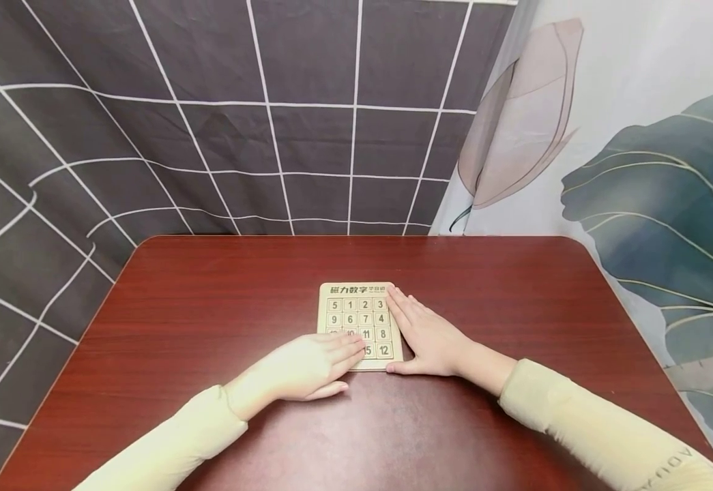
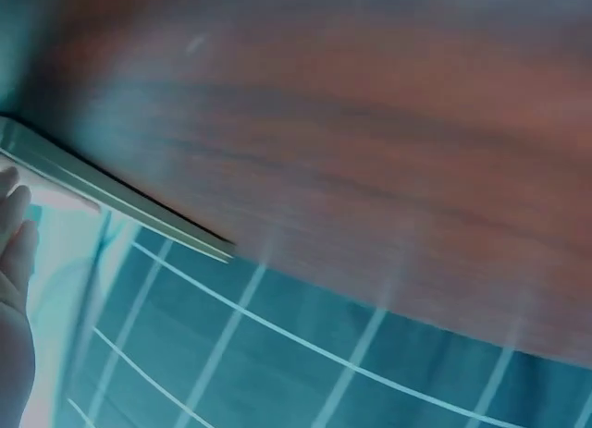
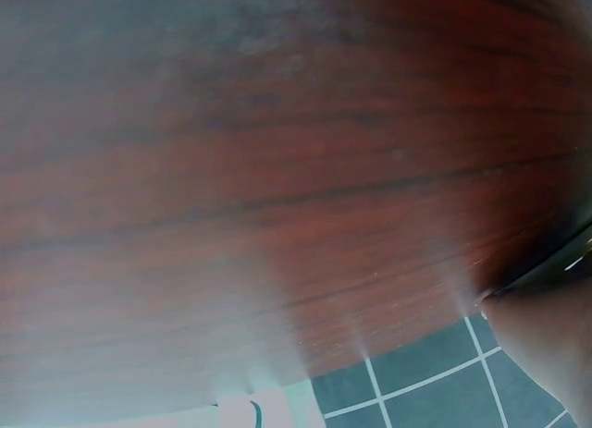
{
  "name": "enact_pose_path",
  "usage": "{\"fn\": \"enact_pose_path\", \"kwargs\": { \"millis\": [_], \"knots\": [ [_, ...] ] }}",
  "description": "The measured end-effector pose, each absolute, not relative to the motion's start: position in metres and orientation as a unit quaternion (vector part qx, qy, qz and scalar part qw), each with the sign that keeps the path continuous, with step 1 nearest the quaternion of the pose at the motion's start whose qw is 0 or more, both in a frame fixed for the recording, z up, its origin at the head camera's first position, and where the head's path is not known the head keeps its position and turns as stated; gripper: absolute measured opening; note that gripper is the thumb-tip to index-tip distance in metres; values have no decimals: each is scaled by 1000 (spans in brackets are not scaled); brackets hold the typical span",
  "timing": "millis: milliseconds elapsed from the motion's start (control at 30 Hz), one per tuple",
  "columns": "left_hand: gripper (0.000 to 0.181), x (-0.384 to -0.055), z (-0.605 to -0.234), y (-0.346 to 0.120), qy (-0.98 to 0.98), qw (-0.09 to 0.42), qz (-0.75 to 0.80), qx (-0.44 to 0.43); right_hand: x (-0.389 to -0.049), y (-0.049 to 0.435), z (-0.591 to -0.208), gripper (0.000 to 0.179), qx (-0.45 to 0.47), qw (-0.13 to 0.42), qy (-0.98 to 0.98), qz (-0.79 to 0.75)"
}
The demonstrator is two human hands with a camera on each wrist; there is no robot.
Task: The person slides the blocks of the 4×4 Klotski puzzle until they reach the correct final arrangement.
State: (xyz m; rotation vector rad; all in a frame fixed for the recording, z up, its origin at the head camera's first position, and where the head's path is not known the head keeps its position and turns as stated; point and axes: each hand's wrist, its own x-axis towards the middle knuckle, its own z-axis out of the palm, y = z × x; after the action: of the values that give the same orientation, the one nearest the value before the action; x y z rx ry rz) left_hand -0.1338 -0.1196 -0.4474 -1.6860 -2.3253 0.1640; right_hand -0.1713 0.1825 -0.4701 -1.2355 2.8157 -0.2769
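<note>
A pale wooden number slide puzzle [image 1: 365,318] lies flat on the table, its numbered tiles set in a grid under a printed title strip. My left hand [image 1: 316,365] rests over the lower left of the puzzle with straight fingers, covering some tiles in the bottom rows. Along the right edge lies my right hand [image 1: 426,337], fingers extended to the top right corner and thumb at the bottom right corner. The left wrist view catches the board's side edge [image 2: 120,192] beside fingers [image 2: 14,252]. Part of the right hand [image 3: 546,340] shows in the right wrist view.
The reddish-brown wooden table [image 1: 209,286] has rounded far corners. Behind it hangs a dark curtain [image 1: 307,136] with a white grid, and at the right a light curtain [image 1: 638,170] with large leaf prints.
</note>
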Motion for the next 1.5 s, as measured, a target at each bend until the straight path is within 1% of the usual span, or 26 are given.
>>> {"fn": "enact_pose_path", "kwargs": {
  "millis": [200, 367, 667, 900, 1100, 1333, 1500],
  "knots": [
    [56, -124, -450, -152, -817, 158, 35, -554, -170, 181, -468, 121, -401, 27, 911, -89],
    [57, -118, -452, -164, -821, 165, 28, -546, -171, 182, -467, 121, -400, 27, 912, -85],
    [58, -118, -449, -154, -821, 162, 28, -547, -171, 183, -470, 122, -396, 27, 915, -80],
    [60, -120, -452, -140, -827, 134, 39, -544, -171, 184, -468, 122, -392, 26, 916, -83],
    [61, -125, -452, -146, -833, 134, 31, -536, -171, 183, -469, 122, -395, 26, 915, -82],
    [62, -133, -450, -154, -851, 138, 27, -506, -172, 182, -471, 122, -398, 27, 913, -85],
    [60, -132, -449, -156, -847, 140, 28, -511, -172, 181, -471, 122, -398, 32, 913, -84]
  ]
}}
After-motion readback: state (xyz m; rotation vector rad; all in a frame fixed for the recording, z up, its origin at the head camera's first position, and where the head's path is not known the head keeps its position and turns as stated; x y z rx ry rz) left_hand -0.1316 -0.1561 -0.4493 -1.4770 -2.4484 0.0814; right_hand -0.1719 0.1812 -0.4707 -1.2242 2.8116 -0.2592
